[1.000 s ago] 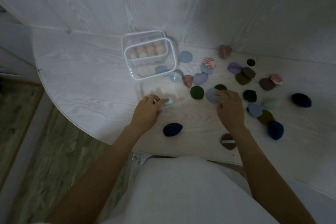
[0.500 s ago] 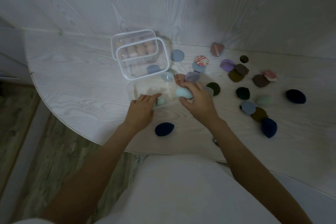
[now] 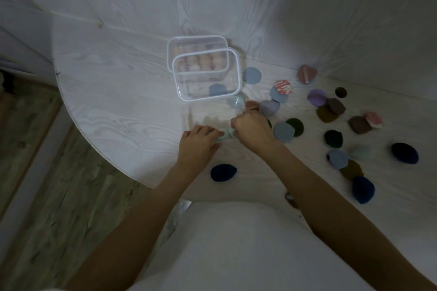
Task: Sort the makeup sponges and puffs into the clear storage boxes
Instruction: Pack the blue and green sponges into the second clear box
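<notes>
A low clear open box (image 3: 189, 116) lies on the white table (image 3: 118, 92) just beyond my hands. My left hand (image 3: 198, 143) grips its near rim with curled fingers. My right hand (image 3: 251, 130) is at the box's near right corner, fingers curled round a pale blue-green sponge (image 3: 224, 133), of which only a sliver shows between the hands. Behind stands a clear box of pink sponges (image 3: 198, 56) with a second clear lidded box (image 3: 205, 92) against it. Several puffs and sponges lie scattered to the right, among them a blue puff (image 3: 283, 132) and a lilac one (image 3: 269, 107).
A navy sponge (image 3: 223, 172) lies near the table's front edge, below my hands. More navy sponges (image 3: 404, 153) (image 3: 363, 189) lie at the right. White wood-grain walls close the corner behind. The curved table edge drops to the wooden floor (image 3: 47, 184) on the left.
My right hand picked a pale sponge from among the puffs and carried it left to the open box, beside my left hand. My left hand stayed at the box's rim.
</notes>
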Demonstrator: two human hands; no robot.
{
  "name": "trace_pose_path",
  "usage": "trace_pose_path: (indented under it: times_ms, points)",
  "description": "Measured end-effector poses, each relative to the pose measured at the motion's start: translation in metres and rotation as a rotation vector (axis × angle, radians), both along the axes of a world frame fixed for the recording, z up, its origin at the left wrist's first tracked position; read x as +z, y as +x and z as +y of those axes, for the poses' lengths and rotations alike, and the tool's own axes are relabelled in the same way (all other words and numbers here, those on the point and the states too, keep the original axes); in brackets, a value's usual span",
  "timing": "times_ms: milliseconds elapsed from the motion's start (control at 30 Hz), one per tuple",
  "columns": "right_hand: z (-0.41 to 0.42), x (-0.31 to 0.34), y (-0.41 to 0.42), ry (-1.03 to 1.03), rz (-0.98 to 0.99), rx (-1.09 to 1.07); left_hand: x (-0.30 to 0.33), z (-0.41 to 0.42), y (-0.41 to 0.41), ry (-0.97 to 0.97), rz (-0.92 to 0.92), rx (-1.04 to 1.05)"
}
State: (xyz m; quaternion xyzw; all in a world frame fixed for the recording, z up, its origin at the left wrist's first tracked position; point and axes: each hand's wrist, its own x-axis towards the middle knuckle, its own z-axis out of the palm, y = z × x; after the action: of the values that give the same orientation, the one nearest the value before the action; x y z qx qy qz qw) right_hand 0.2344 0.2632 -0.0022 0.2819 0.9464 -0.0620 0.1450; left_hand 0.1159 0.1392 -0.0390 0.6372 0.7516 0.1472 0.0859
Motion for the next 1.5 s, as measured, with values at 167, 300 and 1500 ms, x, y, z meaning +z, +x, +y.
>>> trace_pose_path:
  times_ms: [167, 300, 1500]
  points:
    - [0.002, -0.010, 0.005, 0.116, 0.010, -0.047, 0.009, 0.010, -0.001, -0.051, -0.089, 0.015]
    - [0.001, -0.007, 0.005, 0.052, 0.129, -0.135, 0.012, 0.024, -0.003, -0.070, -0.150, 0.016]
    - [-0.009, 0.008, 0.039, -0.072, 0.634, -0.155, 0.039, -0.008, 0.009, 0.348, -0.272, -0.037]
